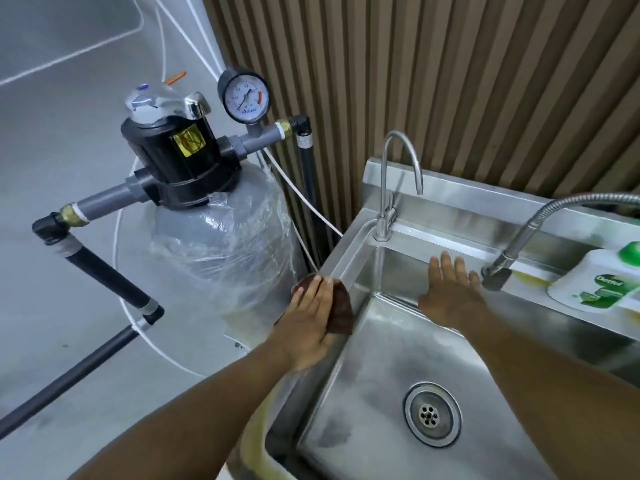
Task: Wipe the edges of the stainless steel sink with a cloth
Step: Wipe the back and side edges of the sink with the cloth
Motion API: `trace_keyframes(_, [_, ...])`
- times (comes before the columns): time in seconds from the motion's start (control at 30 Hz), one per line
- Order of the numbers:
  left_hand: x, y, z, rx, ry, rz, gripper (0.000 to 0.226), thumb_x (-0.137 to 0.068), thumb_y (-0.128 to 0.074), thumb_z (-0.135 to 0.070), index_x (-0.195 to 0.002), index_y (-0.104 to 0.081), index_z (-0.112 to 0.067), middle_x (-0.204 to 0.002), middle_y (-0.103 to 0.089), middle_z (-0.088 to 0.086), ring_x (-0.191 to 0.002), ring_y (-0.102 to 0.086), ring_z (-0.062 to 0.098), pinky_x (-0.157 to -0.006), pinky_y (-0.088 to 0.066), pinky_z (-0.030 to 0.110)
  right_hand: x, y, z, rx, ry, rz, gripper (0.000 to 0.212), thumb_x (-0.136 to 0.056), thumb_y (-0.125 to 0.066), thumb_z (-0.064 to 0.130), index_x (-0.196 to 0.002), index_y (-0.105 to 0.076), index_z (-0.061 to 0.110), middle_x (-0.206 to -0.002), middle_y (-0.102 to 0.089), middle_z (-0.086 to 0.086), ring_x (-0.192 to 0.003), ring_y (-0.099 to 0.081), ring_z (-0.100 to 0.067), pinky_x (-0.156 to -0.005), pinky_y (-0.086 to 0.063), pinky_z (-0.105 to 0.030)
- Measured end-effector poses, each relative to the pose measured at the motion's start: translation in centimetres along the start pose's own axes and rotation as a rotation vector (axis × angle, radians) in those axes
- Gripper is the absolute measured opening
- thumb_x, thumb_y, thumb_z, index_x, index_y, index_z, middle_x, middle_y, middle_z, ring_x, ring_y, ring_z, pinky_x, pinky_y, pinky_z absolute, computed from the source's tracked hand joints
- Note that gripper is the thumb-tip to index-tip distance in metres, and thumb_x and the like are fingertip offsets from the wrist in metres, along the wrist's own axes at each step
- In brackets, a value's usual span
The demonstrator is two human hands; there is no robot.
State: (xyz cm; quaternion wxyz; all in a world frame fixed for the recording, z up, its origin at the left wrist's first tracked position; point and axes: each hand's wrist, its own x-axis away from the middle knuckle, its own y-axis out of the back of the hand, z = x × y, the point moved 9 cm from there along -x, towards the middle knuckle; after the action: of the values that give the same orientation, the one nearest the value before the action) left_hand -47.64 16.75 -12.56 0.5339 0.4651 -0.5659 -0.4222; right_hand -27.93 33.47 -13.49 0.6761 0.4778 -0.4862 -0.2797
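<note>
The stainless steel sink [349, 251] fills the lower right, its basin with a round drain [432, 414] below me. A brown cloth [341, 311] lies on the sink's left rim. My left hand [308, 323] presses flat on top of the cloth, fingers pointing away from me. My right hand [450, 292] reaches over the basin with fingers spread, near the back wall of the basin and holding nothing.
A gooseneck tap [384, 188] stands at the back left corner. A flexible hose tap [495, 275] hangs just right of my right hand. A white and green soap bottle [595, 282] lies on the right ledge. A water filter tank [221, 244] with a pressure gauge [245, 95] stands left.
</note>
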Motion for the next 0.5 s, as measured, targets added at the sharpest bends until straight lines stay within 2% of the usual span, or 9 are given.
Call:
trace_keyframes(0.03, [0.8, -0.2, 0.4, 0.014, -0.017, -0.004, 0.087, -0.096, -0.029, -0.048, -0.157, 0.014, -0.005, -0.167, 0.013, 0.012, -0.147, 0.031, 0.022, -0.121, 0.018, 0.036, 0.5, 0.2, 1.0, -0.008, 0.015, -0.052, 0.075, -0.099, -0.03, 0.045, -0.161, 0.005, 0.021, -0.168, 0.017, -0.004, -0.154, 0.014, -0.03, -0.124, 0.0, -0.052])
trace_keyframes(0.1, [2.9, -0.8, 1.2, 0.03, -0.064, -0.023, 0.085, -0.092, -0.026, -0.049, -0.16, -0.004, -0.005, -0.166, 0.008, 0.018, -0.151, 0.019, 0.033, -0.126, 0.007, 0.043, 2.4, 0.3, 4.6, -0.026, 0.136, -0.15, 0.069, -0.098, -0.021, 0.045, -0.161, 0.0, 0.027, -0.169, 0.01, -0.002, -0.155, 0.006, -0.03, -0.123, -0.008, -0.055])
trace_keyframes(0.2, [5.4, -1.7, 1.8, 0.015, -0.162, -0.056, 0.074, -0.089, -0.039, -0.042, -0.152, -0.036, -0.002, -0.159, -0.026, 0.03, -0.15, -0.015, 0.045, -0.121, -0.021, 0.05, 6.0, -0.8, 11.2, -0.052, 0.385, -0.125, 0.075, -0.098, -0.042, 0.02, -0.161, -0.004, 0.032, -0.169, 0.005, 0.004, -0.156, 0.003, -0.025, -0.122, -0.013, -0.052])
trace_keyframes(0.27, [5.5, -2.1, 1.8, -0.014, -0.164, -0.025, 0.076, -0.086, -0.039, -0.042, -0.148, -0.042, 0.002, -0.154, -0.035, 0.031, -0.149, -0.019, 0.042, -0.117, -0.03, 0.053, 7.7, -1.4, 13.9, -0.054, 0.446, -0.113, 0.082, -0.092, -0.046, 0.008, -0.161, -0.008, 0.031, -0.169, 0.003, 0.007, -0.156, 0.004, -0.021, -0.122, -0.008, -0.047])
trace_keyframes(0.3, [5.2, -2.0, 1.6, -0.023, -0.156, 0.004, 0.081, -0.086, -0.033, -0.045, -0.152, -0.036, 0.002, -0.158, -0.027, 0.03, -0.151, -0.011, 0.04, -0.119, -0.029, 0.054, 8.3, -1.9, 14.8, -0.06, 0.461, -0.121, 0.084, -0.09, -0.047, 0.006, -0.161, -0.008, 0.031, -0.169, 0.001, 0.008, -0.156, 0.003, -0.021, -0.123, -0.007, -0.045])
trace_keyframes(0.37, [4.1, -1.6, 1.5, -0.055, -0.131, 0.055, 0.091, -0.083, -0.014, -0.053, -0.159, -0.006, -0.004, -0.164, 0.012, 0.02, -0.149, 0.02, 0.031, -0.126, -0.004, 0.048, 9.4, -3.0, 15.8, -0.099, 0.472, -0.138, 0.09, -0.087, -0.049, 0.003, -0.161, -0.004, 0.032, -0.169, -0.001, 0.009, -0.156, 0.002, -0.022, -0.123, -0.008, -0.045])
trace_keyframes(0.4, [3.5, -1.5, 1.6, -0.054, -0.11, 0.098, 0.088, -0.085, -0.011, -0.053, -0.159, 0.006, -0.009, -0.161, 0.026, 0.015, -0.146, 0.031, 0.026, -0.124, 0.008, 0.043, 9.7, -3.7, 16.0, -0.116, 0.461, -0.14, 0.093, -0.086, -0.049, 0.002, -0.16, -0.002, 0.032, -0.169, 0.0, 0.01, -0.156, 0.001, -0.022, -0.123, -0.009, -0.045])
trace_keyframes(0.43, [2.9, -1.3, 1.6, -0.06, -0.108, 0.129, 0.084, -0.091, -0.017, -0.051, -0.159, 0.012, -0.011, -0.161, 0.03, 0.012, -0.145, 0.034, 0.024, -0.123, 0.013, 0.041, 10.0, -4.4, 15.9, -0.13, 0.44, -0.138, 0.096, -0.085, -0.05, 0.002, -0.16, 0.0, 0.033, -0.169, 0.002, 0.011, -0.156, 0.001, -0.023, -0.123, -0.01, -0.046])
trace_keyframes(0.5, [2.1, -0.9, 1.6, -0.058, -0.118, 0.149, 0.082, -0.1, -0.036, -0.04, -0.159, 0.014, -0.013, -0.163, 0.029, 0.012, -0.148, 0.032, 0.025, -0.122, 0.013, 0.041, 10.3, -5.4, 15.6, -0.163, 0.379, -0.114, 0.096, -0.085, -0.05, 0.004, -0.16, 0.003, 0.033, -0.169, 0.004, 0.013, -0.156, 0.001, -0.022, -0.123, -0.011, -0.047])
